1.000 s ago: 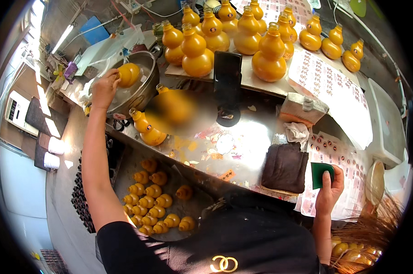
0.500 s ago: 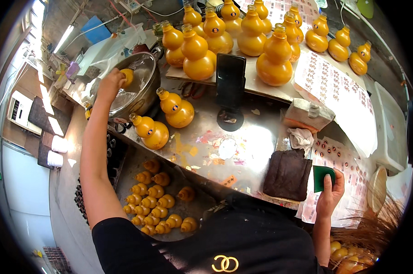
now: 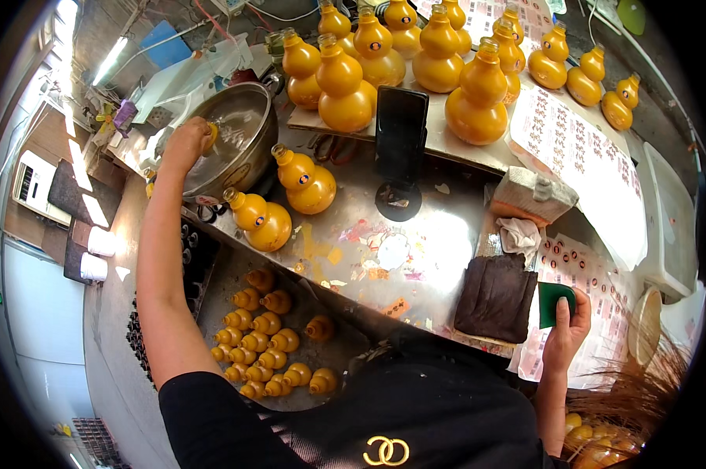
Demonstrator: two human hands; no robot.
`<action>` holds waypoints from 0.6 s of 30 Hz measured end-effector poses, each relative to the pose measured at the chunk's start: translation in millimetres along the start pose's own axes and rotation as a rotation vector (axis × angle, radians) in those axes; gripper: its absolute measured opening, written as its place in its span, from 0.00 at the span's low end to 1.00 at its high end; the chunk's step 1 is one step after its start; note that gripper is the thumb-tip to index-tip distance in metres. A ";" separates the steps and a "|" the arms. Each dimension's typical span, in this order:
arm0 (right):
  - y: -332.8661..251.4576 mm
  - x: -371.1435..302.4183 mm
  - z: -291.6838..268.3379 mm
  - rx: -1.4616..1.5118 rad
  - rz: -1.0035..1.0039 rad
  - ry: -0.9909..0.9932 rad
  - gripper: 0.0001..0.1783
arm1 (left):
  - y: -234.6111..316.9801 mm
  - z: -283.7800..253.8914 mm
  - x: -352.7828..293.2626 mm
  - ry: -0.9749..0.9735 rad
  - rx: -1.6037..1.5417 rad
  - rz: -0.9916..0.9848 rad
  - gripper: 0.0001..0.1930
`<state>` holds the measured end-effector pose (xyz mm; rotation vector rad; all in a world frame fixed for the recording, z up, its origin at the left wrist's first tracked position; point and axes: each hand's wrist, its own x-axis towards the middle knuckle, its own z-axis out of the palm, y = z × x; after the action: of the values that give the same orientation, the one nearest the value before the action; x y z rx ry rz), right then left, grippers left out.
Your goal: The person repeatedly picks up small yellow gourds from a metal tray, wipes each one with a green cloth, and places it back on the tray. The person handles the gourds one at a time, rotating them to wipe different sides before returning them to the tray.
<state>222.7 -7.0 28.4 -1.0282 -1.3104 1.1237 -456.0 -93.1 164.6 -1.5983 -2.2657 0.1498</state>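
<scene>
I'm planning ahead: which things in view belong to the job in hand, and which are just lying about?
Likely in the job:
left hand, gripping a yellow item (mostly hidden, likely a bottle) at the metal basin
right hand, holding a green card
yellow gourd-shaped bottles
sticker sheets

Apparently just lying about:
upright black phone
crumpled white cloth
blue panel

No wording reads clearly. Small round dark labels (image 3: pixel 260 221) mark two yellow gourd bottles (image 3: pixel 312 197) near the table's (image 3: pixel 439 246) left end. Toward its far right corner, a white sheet (image 3: pixel 575 160) carries columns of dark red print; near the right front corner, a pinkish sheet (image 3: pixel 595 277) bears round stickers. An orange strip (image 3: pixel 396 307) by the front edge shows dark characters.
</scene>
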 end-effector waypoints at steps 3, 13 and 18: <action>-0.6 -2.8 -2.7 0.044 0.020 -0.006 0.10 | -23.0 18.8 -9.4 0.202 -0.092 -0.152 0.08; -9.3 19.9 -0.8 0.712 0.440 -0.104 0.14 | 47.7 -114.0 -47.4 0.691 -0.045 -0.330 0.14; -32.4 30.9 20.9 0.148 0.352 -0.303 0.14 | 164.0 -144.3 -18.5 0.656 -0.801 0.181 0.16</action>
<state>201.3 16.3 66.4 -1.0305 -1.2845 1.6703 -254.1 -69.7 246.6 -1.8151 -1.7139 -1.1885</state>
